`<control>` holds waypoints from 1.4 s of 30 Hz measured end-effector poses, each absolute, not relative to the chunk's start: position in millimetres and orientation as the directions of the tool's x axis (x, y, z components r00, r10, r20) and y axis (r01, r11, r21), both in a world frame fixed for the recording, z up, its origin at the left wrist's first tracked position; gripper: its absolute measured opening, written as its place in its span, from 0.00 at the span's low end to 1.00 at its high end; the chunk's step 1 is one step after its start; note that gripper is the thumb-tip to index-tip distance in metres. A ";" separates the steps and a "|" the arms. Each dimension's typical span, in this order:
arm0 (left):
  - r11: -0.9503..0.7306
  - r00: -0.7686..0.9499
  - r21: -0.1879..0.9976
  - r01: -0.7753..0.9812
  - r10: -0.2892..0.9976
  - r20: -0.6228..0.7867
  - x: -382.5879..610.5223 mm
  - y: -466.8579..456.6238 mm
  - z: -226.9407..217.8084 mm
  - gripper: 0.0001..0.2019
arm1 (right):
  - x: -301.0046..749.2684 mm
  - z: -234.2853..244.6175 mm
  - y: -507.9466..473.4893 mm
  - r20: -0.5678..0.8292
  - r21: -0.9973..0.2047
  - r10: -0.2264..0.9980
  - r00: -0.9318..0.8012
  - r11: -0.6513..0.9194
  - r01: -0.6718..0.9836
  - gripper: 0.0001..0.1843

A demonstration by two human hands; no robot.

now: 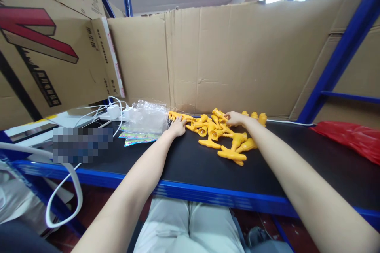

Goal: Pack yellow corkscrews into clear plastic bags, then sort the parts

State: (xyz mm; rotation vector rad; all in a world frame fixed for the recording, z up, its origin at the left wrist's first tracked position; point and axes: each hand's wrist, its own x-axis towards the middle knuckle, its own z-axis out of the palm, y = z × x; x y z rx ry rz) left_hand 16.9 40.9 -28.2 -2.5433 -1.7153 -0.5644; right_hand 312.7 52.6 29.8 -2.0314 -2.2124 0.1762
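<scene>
A heap of yellow plastic parts, some T-shaped with rounded arms and some cup-like with a clear round end, lies on the black tabletop. My left hand is at the heap's left end, its fingers curled over a yellow plastic part near the cardboard wall. At the back of the heap, my right hand has its fingertips closed on the end of another yellow plastic part. Several short yellow pieces stand upright behind my right forearm.
Clear plastic bags over colourful printed packets lie left of my left hand. White chargers and cables are farther left. A cardboard wall closes the back. A red plastic bag lies at right; blue rails frame the table.
</scene>
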 end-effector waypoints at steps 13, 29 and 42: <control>-0.306 0.241 0.218 0.927 0.930 0.277 22.6 34.0 -20.4 0.20 | 312.4 39.7 35.2 0.079 -0.044 0.997 0.021 -0.018 0.999 0.06; -0.692 0.377 0.490 0.531 0.710 0.595 59.9 -22.6 23.7 0.23 | 251.1 64.2 -31.1 0.336 -0.872 0.941 0.033 0.298 0.387 0.10; -0.477 0.552 0.834 0.276 0.789 0.269 59.0 -23.8 28.8 0.23 | 226.1 57.3 -42.4 0.356 -0.929 0.905 -0.235 0.369 0.014 0.14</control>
